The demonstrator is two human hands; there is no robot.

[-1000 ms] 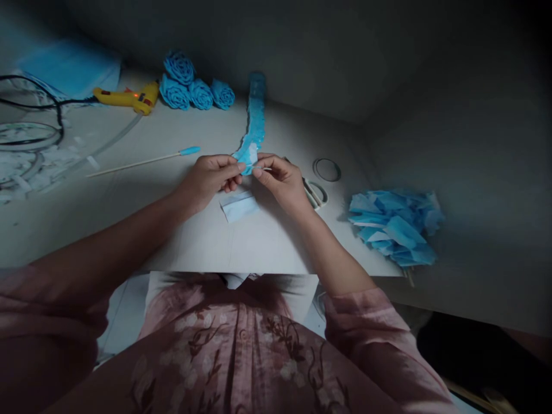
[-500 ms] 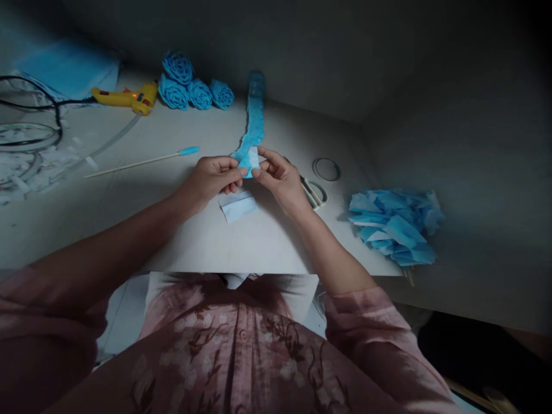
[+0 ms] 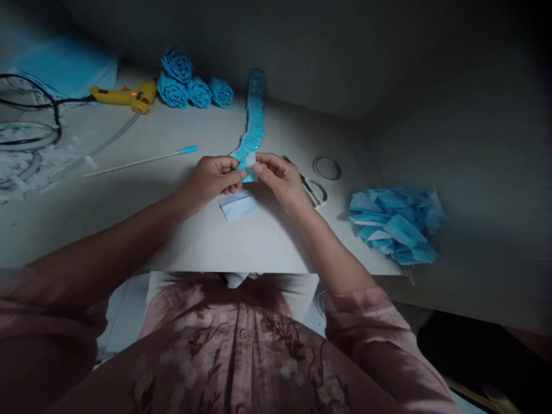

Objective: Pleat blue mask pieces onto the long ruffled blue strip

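A long blue crinkled strip (image 3: pixel 255 115), paper or thin fabric, runs from the back of the table to my hands. My left hand (image 3: pixel 215 175) pinches its near end from the left, thumb on top. On the other side my right hand (image 3: pixel 278 175) grips the same end, its thumb and forefinger at a pale folded corner. Just below my fingers lies a small pale folded piece (image 3: pixel 238 206). A pair of scissors (image 3: pixel 314 192) with light handles rests beside my right hand, partly hidden by it.
Left of my hands lies a thin stick with a blue tip (image 3: pixel 187 149). Behind are a yellow glue gun (image 3: pixel 144 96), several blue rosettes (image 3: pixel 199 93) and blue sheets (image 3: pixel 69 66). A tape ring (image 3: pixel 328 168) and a blue petal bundle (image 3: pixel 394 224) are at right; white scraps (image 3: pixel 21 164) lie left.
The near end of the strip has turned slightly and sits a little lower in my fingers. My right thumb has moved up a little along the pale corner.
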